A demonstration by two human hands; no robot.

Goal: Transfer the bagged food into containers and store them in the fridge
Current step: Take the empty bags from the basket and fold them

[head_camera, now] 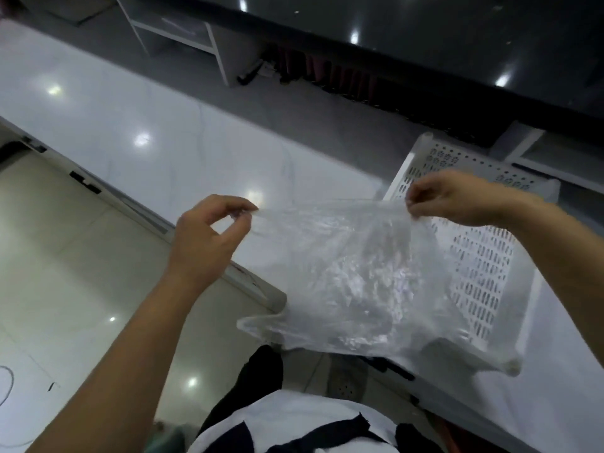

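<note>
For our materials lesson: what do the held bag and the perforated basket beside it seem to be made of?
Bag: thin clear plastic film, glossy; it crinkles and shows the basket through it.
Basket: likely rigid white plastic, matte, with moulded slots.

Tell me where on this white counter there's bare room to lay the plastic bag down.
Bare white counter stretches left of and beyond the perforated white tray, out to its floor-side edge. The right side is crowded: the tray sits there, under the clear plastic bag stretched between the left hand and right hand.
</note>
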